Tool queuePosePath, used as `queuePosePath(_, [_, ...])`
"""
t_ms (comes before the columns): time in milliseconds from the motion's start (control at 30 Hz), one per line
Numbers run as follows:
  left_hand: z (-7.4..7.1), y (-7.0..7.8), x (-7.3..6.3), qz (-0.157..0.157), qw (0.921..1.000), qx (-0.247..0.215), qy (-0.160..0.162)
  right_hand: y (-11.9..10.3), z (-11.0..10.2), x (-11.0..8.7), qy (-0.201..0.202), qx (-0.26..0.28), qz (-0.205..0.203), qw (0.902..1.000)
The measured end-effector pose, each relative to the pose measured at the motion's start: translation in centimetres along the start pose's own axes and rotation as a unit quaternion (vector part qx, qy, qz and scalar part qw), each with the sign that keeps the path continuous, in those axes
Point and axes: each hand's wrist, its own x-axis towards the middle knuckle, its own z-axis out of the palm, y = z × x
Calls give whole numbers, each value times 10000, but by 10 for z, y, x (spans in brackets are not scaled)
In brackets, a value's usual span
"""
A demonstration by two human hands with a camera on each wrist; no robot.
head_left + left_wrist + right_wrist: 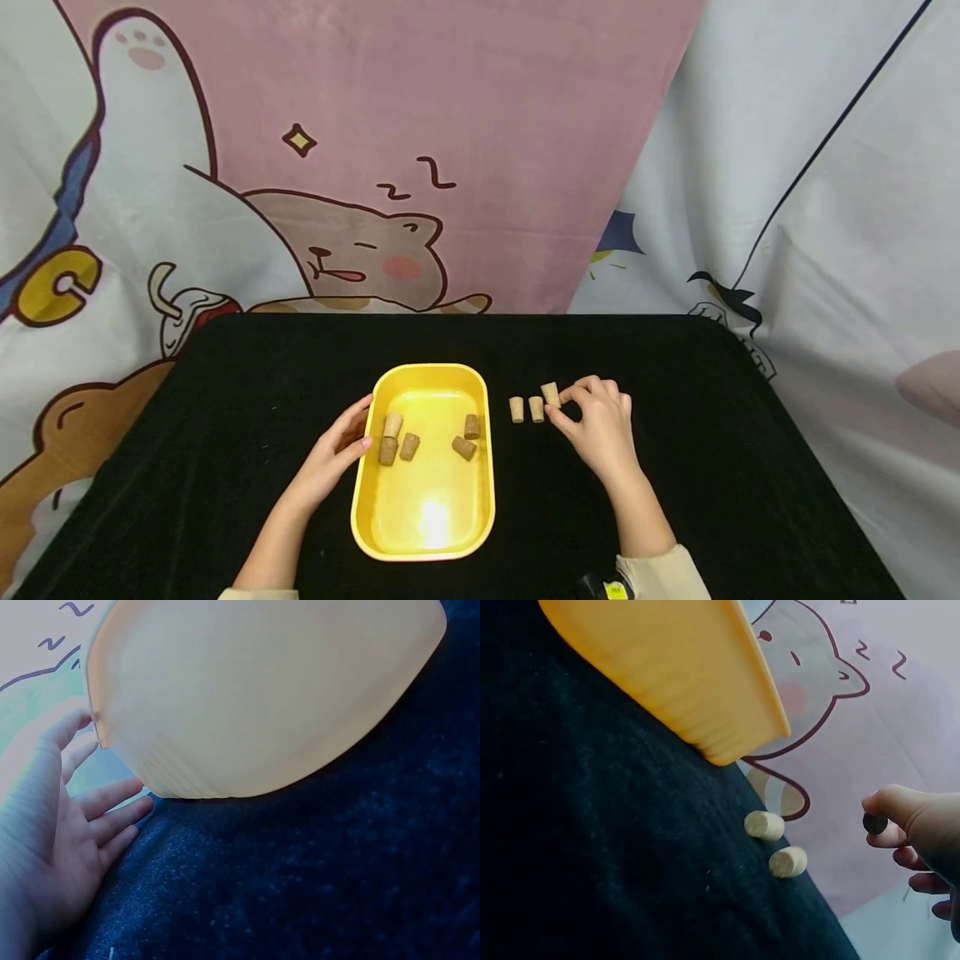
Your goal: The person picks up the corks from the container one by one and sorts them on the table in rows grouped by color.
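A cork (551, 393) is pinched between the thumb and forefinger of my right hand (600, 425), to the right of the tray. In the right wrist view that cork (874, 823) shows a dark end, with the other fingers loosely bent below. Two pale corks (517, 409) (788, 862) stand side by side on the black cloth, just left of the held one. My left hand (333, 458) touches the left side of a yellow tray (423, 533), thumb at the rim. Its fingers (112, 796) reach fairly straight to the outer wall. Several corks (409, 447) lie inside the tray.
Black cloth (675, 375) covers the table. Behind it hangs a pink and white curtain (525, 125) with cartoon animals. Inside the tray, the corks form a left group and a right pair (464, 448). A dark device (603, 587) sits at the right sleeve.
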Motion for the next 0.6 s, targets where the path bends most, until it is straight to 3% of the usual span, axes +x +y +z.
queuePosePath(333, [0, 0, -1, 37, 10000, 4, -5, 9, 11, -8, -269, -102, 603, 9978])
queuePosePath(600, [0, -1, -1, 23, 10000, -58, -23, 18, 22, -12, -312, -175, 779, 9963])
